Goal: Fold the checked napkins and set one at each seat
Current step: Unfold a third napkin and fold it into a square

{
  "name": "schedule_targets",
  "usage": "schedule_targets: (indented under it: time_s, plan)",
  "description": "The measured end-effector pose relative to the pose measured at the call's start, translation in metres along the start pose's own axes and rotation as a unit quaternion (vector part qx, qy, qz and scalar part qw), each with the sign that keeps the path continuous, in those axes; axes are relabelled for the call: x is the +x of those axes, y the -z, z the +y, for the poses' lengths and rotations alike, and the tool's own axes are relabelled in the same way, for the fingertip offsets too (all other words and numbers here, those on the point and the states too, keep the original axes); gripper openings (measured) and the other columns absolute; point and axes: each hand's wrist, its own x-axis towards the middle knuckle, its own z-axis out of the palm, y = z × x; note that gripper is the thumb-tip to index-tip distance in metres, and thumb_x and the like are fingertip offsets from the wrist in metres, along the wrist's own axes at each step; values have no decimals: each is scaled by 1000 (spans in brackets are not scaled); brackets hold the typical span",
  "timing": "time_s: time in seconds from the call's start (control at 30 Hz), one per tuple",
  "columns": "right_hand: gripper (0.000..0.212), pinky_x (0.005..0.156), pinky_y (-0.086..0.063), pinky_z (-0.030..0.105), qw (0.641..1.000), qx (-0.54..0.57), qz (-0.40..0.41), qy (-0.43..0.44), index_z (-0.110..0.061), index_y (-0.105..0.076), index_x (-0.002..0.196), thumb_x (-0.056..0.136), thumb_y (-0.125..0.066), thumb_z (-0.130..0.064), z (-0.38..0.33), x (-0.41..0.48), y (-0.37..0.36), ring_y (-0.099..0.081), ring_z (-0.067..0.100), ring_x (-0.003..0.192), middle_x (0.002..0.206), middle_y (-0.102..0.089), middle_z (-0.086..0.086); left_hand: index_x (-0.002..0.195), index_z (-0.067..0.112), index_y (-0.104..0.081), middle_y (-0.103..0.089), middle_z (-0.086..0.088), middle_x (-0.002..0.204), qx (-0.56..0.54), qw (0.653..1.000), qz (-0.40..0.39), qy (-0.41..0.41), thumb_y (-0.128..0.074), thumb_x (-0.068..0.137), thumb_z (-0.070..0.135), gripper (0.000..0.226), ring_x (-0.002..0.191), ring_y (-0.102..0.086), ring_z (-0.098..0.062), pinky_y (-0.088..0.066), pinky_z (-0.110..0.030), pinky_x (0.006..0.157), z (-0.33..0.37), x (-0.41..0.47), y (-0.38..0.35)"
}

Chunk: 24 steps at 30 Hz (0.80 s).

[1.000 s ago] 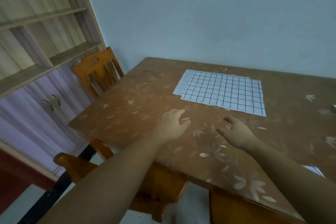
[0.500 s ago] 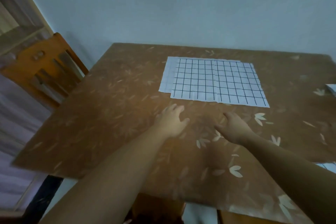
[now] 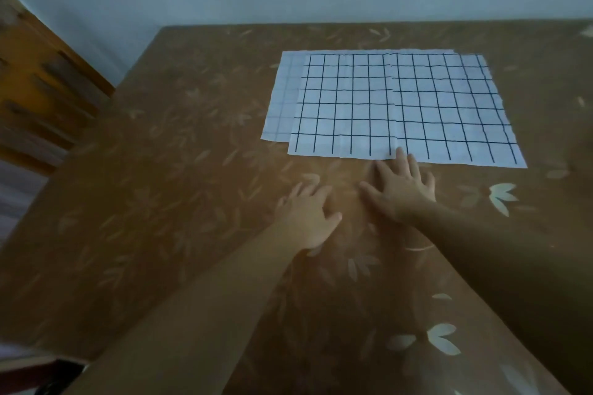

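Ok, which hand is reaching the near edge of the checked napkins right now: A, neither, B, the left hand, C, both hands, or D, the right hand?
D: the right hand has its fingertips at the near edge of the checked napkins, while the left hand lies short of them on the table.

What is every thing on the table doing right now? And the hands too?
checked napkins: unfolded, lying flat in an overlapping stack on the table.
right hand: open, fingers spread, fingertips at the near edge of the napkins, holding nothing.
left hand: open, palm down above the table, short of the napkins, holding nothing.
table: brown leaf-patterned top.
wooden chair: upright at the left side of the table.
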Motion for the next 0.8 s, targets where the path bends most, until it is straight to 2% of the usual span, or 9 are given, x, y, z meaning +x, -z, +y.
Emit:
schedule_targets:
  time_s: [0.13,0.3,0.4,0.47,0.5,0.57,0.67,0.7,0.8]
  plan:
    - [80,114,-2,60,1000,-14,7,15,-27,-11,152,88,-23,-72,2,14,-9,3,22,149,163,0,2,151,35,-22,-15,8,162,17,1000,-13,7,-39,94,57,64,149,-10,-22,-12,-48,119,-8,3,-7]
    - [78,115,-4,59,999,-29,40,22,-17,-17,152,91,-25,-65,-3,14,-11,-2,20,149,162,-12,-2,151,33,-24,-15,8,162,5,1000,-17,7,-41,94,57,64,149,-10,-21,-11,-49,118,-8,2,-5]
    - [72,115,-6,55,998,-1,61,28,-17,-25,150,94,-28,-61,-7,-5,-8,-9,18,148,159,-24,-2,149,30,-28,-26,7,159,-35,999,34,-6,-47,93,52,63,147,-19,-19,-20,-47,117,-10,1,-5]
    - [66,116,-7,51,996,35,76,39,-18,-28,150,95,-34,-54,-9,-29,-8,-16,15,147,157,-30,-2,148,27,-32,-36,5,152,-99,992,78,-4,-52,94,44,60,139,-34,-17,-30,-37,111,-3,-3,-7]
    - [64,117,-9,48,994,58,81,46,-18,-29,150,95,-37,-50,-10,-43,-8,-20,14,146,156,-32,-2,147,27,-33,-43,5,146,-169,981,92,19,-53,94,42,58,129,-44,-16,-36,-31,102,3,-7,-6]
    - [60,116,-15,43,988,113,85,58,-19,-32,149,95,-44,-42,-15,-70,-11,-26,13,143,154,-35,-3,146,32,-33,-53,10,130,-338,933,84,88,-51,95,44,55,108,-54,-11,-39,-25,90,16,-13,-7]
    - [58,114,-23,38,978,176,81,79,-19,-35,148,93,-50,-32,-26,-108,-17,-33,14,141,152,-38,-2,145,40,-31,-54,9,130,-489,864,58,106,-47,94,51,54,103,-63,-12,-47,-34,97,32,-24,-14]
    - [57,113,-25,38,975,188,81,86,-19,-37,146,92,-50,-31,-30,-120,-19,-36,15,139,151,-41,-2,144,40,-33,-53,6,133,-534,837,42,115,-48,94,49,53,100,-66,-14,-52,-38,94,36,-29,-15]
    - [53,107,-35,39,968,199,91,120,-21,-50,137,85,-47,-32,-41,-153,-20,-50,17,128,139,-54,-4,133,32,-50,-57,2,130,-638,755,22,150,-61,83,41,52,107,-63,-21,-53,-41,92,37,-43,-19]
